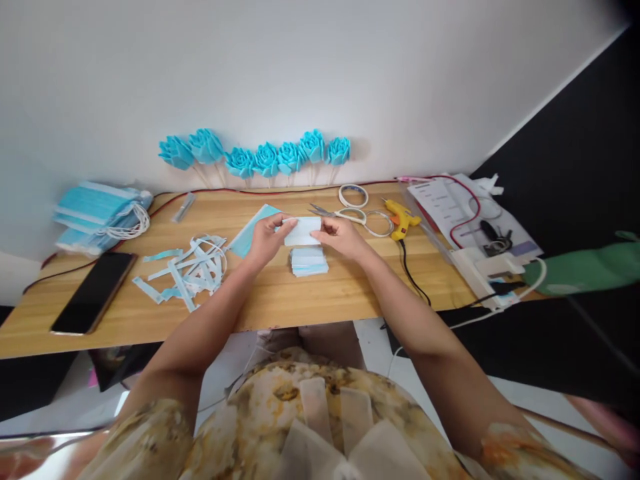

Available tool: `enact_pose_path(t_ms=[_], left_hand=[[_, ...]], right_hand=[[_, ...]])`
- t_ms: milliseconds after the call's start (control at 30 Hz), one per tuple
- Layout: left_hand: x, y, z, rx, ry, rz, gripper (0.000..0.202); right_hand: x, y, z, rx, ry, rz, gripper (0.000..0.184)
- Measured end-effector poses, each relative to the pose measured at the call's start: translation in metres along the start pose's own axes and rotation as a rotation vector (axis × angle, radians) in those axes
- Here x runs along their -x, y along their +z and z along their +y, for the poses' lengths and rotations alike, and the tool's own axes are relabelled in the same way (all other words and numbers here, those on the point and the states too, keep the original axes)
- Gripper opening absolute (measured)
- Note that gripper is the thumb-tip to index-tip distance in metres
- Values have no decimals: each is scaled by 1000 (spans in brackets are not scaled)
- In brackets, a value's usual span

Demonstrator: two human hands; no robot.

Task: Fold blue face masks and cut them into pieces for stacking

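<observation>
At a wooden table [280, 303], a person's left hand [269, 238] and right hand [343, 237] pinch opposite ends of a pale fabric piece [302, 232] between thumbs and fingers, just beyond a small stack of similar pieces [309, 262]. Seven blue flowers [267, 159] stand along the wall [320, 67] behind.

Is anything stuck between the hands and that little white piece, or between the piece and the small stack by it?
Nothing that I can see. The left hand and right hand hold the white piece by its ends; the small stack sits just nearer the person.
</observation>
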State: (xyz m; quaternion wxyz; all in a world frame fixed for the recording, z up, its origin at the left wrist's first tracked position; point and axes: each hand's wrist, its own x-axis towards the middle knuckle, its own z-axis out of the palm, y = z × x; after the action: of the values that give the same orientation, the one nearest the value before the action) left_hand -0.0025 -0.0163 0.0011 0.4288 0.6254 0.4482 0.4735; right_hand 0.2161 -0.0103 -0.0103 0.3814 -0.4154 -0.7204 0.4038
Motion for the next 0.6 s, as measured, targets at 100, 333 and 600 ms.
enact_pose_path(t_ms=[100, 333, 600], left_hand=[[0, 0, 2, -72, 25, 9, 34], [2, 7, 6, 31, 6, -38, 33], [3, 2, 15, -27, -28, -269, 34]], right_hand=[[0, -3, -11, -79, -11, 16, 36], [2, 6, -29, 108, -20, 219, 32], [1, -16, -33, 129, -88, 330, 33]])
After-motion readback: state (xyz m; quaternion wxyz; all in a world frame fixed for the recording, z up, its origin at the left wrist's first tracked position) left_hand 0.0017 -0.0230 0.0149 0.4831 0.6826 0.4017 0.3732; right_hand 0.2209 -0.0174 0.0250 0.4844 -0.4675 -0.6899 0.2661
